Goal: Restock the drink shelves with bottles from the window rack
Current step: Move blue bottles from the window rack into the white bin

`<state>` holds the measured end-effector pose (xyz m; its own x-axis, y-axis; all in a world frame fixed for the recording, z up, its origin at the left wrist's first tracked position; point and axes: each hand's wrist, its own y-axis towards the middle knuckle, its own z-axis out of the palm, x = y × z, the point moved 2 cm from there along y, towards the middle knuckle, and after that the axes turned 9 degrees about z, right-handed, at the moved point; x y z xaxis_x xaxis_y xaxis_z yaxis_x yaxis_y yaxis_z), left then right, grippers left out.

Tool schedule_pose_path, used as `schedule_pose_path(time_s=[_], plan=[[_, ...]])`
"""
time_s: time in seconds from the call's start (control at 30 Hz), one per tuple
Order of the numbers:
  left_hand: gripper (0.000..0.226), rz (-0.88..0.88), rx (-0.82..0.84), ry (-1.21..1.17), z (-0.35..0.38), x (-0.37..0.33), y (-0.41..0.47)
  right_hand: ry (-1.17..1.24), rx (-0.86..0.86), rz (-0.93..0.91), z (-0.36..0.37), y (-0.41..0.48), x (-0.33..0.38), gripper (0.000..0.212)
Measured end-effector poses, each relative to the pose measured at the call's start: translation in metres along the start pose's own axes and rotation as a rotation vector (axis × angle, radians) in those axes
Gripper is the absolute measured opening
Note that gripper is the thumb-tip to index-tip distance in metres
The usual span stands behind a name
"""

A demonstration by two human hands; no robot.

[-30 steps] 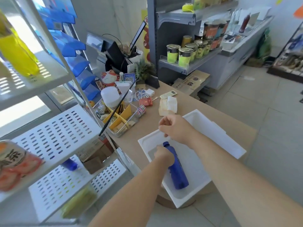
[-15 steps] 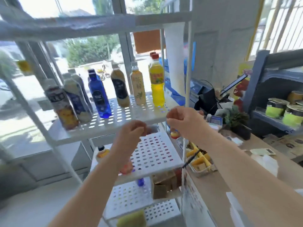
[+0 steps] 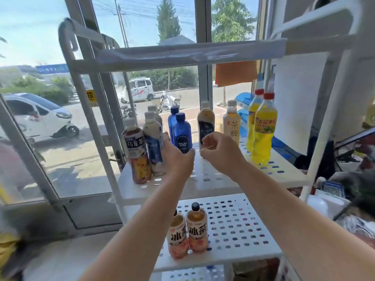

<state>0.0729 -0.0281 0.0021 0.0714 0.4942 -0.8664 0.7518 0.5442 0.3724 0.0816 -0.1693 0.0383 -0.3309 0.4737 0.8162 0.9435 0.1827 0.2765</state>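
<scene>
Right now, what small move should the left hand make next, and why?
Probably close the left hand round the front blue soda bottle. Its thumb and fingers flank the bottle's lower body on the window rack, but the grip does not look closed yet.

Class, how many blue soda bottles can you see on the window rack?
2. The front blue bottle stands mid-shelf behind the left hand; the rear blue bottle is just behind it, partly covered. Others may be hidden.
</scene>
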Motion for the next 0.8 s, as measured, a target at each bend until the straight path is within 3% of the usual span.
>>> schedule_pose_path(time_s=[0.13, 0.3, 0.47, 0.63, 0.8], plan=[[0.084, -0.006, 0.054, -0.025, 0.005, 0.006, 0.02, -0.04, -0.094, -0.006, 0.015, 0.038, 0.02, 0.024], [0.058, 0.039, 0.065, -0.046, 0.008, 0.022, 0.032, -0.002, -0.159, -0.1, 0.016, 0.086, 0.068, 0.02], [0.042, 0.153, 0.038, -0.041, 0.008, 0.032, 0.034, -0.232, 0.007, -0.156, 0.041, 0.139, 0.113, 0.031], [0.04, 0.182, 0.063, -0.098, 0.005, 0.032, 0.022, -0.468, 0.193, -0.058, 0.064, 0.175, 0.12, 0.041], [0.04, 0.129, 0.121, -0.183, -0.005, 0.027, 0.012, -0.394, 0.243, 0.018, 0.077, 0.188, 0.093, 0.05]])
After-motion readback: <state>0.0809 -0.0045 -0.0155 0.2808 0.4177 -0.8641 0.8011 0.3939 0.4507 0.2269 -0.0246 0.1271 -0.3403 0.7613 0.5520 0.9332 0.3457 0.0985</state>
